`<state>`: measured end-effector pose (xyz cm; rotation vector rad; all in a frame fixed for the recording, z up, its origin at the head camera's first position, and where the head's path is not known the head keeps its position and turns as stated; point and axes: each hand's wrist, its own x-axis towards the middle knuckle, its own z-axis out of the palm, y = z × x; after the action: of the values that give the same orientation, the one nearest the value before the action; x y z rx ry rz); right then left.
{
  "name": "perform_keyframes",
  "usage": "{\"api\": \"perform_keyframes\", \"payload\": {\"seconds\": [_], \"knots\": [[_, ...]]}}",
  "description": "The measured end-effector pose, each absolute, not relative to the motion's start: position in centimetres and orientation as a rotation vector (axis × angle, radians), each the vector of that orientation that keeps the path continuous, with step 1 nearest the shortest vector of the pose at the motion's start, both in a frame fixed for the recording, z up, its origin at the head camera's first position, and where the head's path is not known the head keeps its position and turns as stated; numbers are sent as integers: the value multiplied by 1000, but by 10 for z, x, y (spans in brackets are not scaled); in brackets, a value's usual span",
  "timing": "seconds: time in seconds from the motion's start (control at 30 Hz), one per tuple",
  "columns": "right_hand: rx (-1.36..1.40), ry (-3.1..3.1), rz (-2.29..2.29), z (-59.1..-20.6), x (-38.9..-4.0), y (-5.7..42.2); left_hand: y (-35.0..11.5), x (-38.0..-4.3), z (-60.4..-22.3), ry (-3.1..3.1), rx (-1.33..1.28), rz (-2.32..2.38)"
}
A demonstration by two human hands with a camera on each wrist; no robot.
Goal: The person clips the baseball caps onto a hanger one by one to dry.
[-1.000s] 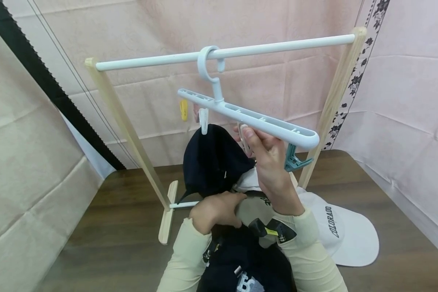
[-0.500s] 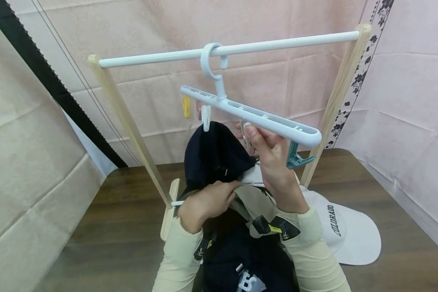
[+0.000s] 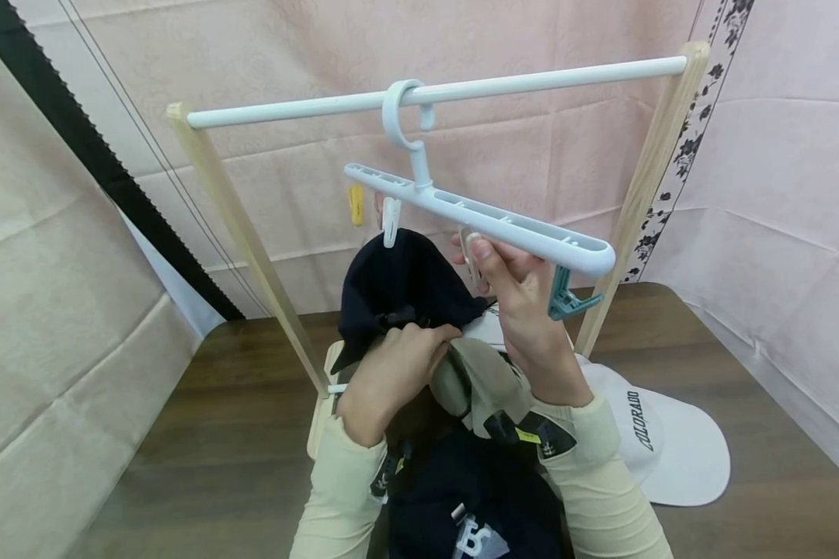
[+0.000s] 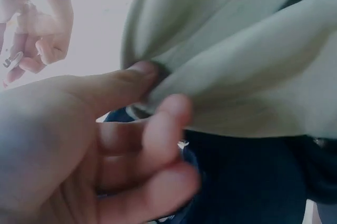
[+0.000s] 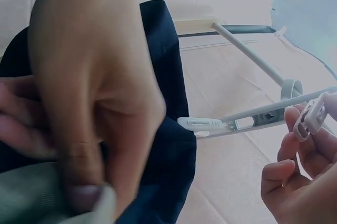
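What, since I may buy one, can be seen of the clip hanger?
The clip hanger looks plastic and pale blue: a slotted bar, slanting in view, under a hook looped over the white rail. Beneath hang a yellow clip, teal clip, white clip clamped on a navy cap, and pale clip pinched by the right grip.

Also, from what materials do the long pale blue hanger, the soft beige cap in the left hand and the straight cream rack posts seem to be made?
Hanger: probably moulded plastic, slightly glossy; smooth, evenly coloured, hollow ribbed bar.
Cap: apparently matt woven fabric, because it creases softly; fibre unclear.
Rack posts: likely bare wood, matt, with faint lengthwise grain.
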<state>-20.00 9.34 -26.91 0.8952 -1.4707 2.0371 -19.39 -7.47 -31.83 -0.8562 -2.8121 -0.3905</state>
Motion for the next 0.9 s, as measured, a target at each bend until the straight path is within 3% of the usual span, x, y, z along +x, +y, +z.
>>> {"api": "perform_keyframes", "payload": {"seconds": [0.33,0.9], "knots": [[934,-1450,2035,-269,-202,94,-71,-194,-315,-2526,-697,-367],[935,-1456,2039,-272,-204,95,-77,-191,-307,-2360,-683,-450]]}}
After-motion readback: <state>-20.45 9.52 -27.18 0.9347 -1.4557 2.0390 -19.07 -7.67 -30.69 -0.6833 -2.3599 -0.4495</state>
